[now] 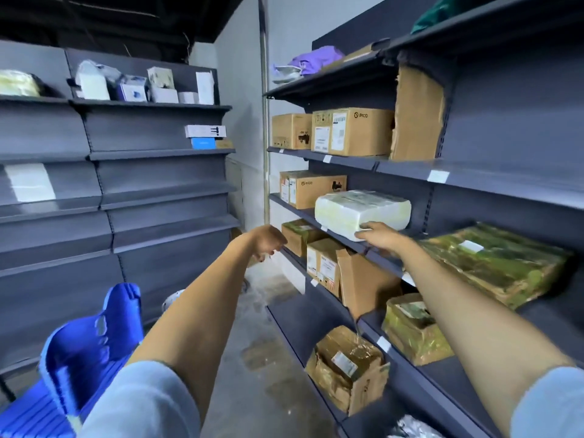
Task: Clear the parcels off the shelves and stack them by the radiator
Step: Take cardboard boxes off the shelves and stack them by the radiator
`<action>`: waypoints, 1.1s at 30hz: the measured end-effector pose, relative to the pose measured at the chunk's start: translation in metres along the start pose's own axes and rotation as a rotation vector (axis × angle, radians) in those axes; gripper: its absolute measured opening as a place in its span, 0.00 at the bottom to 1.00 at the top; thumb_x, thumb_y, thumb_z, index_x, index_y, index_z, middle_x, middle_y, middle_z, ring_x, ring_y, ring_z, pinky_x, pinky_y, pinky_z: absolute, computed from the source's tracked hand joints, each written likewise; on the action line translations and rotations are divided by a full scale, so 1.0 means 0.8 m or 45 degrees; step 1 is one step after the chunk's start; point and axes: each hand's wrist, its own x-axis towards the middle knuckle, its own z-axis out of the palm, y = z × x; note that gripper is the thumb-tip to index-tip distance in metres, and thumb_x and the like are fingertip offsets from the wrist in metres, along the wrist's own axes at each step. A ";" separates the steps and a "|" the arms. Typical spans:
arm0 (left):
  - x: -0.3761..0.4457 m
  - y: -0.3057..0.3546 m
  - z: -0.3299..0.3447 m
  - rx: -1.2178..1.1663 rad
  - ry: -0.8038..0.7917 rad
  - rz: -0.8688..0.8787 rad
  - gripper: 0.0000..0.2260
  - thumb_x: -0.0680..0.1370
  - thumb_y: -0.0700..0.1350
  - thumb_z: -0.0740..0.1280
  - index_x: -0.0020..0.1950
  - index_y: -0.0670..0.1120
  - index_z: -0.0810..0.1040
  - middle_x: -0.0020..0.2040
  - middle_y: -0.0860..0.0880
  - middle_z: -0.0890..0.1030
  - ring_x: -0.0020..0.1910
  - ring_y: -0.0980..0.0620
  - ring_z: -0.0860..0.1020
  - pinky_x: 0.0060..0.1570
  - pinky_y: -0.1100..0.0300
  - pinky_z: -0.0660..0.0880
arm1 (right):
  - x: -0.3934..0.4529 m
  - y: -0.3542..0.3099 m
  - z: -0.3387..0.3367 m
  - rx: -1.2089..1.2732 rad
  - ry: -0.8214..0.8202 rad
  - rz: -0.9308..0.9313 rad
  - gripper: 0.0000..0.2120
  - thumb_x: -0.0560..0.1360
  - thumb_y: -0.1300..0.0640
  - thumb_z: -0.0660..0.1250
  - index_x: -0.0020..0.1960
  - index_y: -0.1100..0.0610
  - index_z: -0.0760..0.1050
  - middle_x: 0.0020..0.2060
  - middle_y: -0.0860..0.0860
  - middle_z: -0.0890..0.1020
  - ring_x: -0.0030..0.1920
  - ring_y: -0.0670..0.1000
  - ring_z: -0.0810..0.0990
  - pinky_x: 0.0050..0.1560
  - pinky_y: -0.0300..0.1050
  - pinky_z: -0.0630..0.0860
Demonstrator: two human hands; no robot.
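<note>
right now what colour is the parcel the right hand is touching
White with a pale yellowish tinge, the wrapped parcel; head view shows it.

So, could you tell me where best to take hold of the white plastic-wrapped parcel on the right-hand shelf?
Probably by its two short ends, from the open front. The white parcel lies flat, wide and soft-looking, its front corner overhanging the shelf edge. The right hand already touches that near corner; the left hand hangs free to take the far end.

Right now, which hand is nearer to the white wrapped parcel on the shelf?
Right. The right hand touches the white wrapped parcel at its lower front edge; the left hand hangs apart, left of it and lower.
</note>
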 end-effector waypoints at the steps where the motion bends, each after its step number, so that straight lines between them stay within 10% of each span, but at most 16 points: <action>1: 0.028 -0.010 -0.010 0.036 0.047 -0.001 0.15 0.80 0.40 0.58 0.64 0.40 0.76 0.60 0.41 0.79 0.53 0.43 0.78 0.53 0.51 0.75 | 0.031 -0.010 0.001 -0.005 0.040 -0.002 0.24 0.79 0.54 0.61 0.73 0.59 0.62 0.70 0.54 0.69 0.65 0.57 0.71 0.61 0.46 0.70; 11: 0.278 -0.167 -0.079 -0.188 -0.105 -0.170 0.18 0.81 0.45 0.57 0.71 0.44 0.69 0.69 0.45 0.71 0.64 0.44 0.74 0.54 0.51 0.75 | 0.288 -0.076 0.170 0.095 -0.142 0.022 0.21 0.80 0.55 0.59 0.72 0.54 0.64 0.67 0.54 0.72 0.65 0.54 0.71 0.56 0.43 0.67; 21: 0.588 -0.293 -0.206 -0.040 -0.220 -0.195 0.09 0.81 0.46 0.59 0.57 0.44 0.72 0.53 0.45 0.73 0.46 0.47 0.72 0.40 0.58 0.70 | 0.574 -0.142 0.249 0.239 0.062 0.120 0.25 0.78 0.55 0.62 0.74 0.56 0.61 0.66 0.54 0.72 0.50 0.49 0.75 0.41 0.36 0.74; 33: 0.922 -0.265 -0.194 -0.108 -0.268 0.137 0.20 0.82 0.52 0.54 0.72 0.46 0.66 0.71 0.46 0.68 0.64 0.45 0.70 0.55 0.55 0.68 | 0.853 -0.100 0.240 0.532 0.590 0.311 0.34 0.76 0.47 0.63 0.76 0.55 0.53 0.72 0.58 0.66 0.69 0.60 0.68 0.70 0.54 0.66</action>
